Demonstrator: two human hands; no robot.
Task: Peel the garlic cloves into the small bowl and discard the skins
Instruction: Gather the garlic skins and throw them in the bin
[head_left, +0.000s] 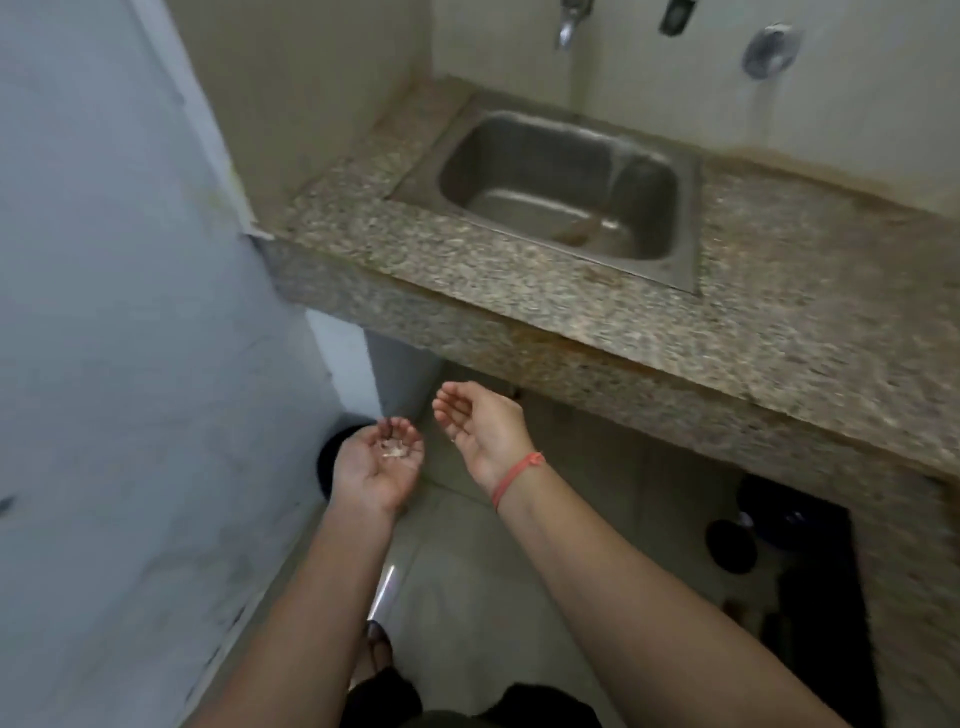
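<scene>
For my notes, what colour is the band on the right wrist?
The band is orange-red; head view.

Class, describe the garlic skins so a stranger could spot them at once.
Find the steel sink in the granite counter. Below its front edge are two upturned hands. The garlic skins are the pale flakes in the left hand; the right hand, red thread at its wrist, holds nothing.

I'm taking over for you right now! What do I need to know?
Left hand: palm up, loosely cupped, carrying a few garlic skins.
Right hand: palm up, empty.
Both hang below the counter front edge; a dark round thing, maybe a bin, shows beyond the left hand.
Small bowl and cloves: not in view.
Left to do: drop the skins.
</scene>
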